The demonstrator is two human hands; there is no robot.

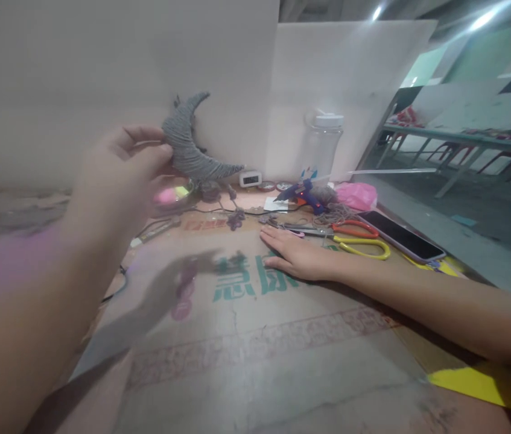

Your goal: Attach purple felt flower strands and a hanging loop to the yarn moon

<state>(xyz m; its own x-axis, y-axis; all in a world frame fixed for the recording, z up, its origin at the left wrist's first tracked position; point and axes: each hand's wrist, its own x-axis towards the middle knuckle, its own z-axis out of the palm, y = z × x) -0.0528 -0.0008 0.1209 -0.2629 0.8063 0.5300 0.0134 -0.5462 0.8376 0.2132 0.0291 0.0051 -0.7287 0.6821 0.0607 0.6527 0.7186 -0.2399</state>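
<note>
L hand (131, 160) & L forearm (63, 286) bare, blurry. R hand (303, 256) & R forearm (422, 301) bare too, w/ sharper outline. Purple blur (15, 259) nr L forearm, poss. sleeve, unclear.

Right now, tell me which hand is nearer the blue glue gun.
Right. The right hand rests on the printed surface in front of the blue glue gun; the left hand is raised well to the gun's left, holding the gray cord-wrapped crescent.

L hand (135, 160) holds grey wrapped crescent (183, 138), up & left of glue gun (298, 191). R hand (298, 253) flat on printed board (246, 380), in front of gun. Bottle (323, 147) behind gun; pink bag (357, 196) just rt; phone (400, 235) farther rt; scissors (340, 242) front-rt.
</note>
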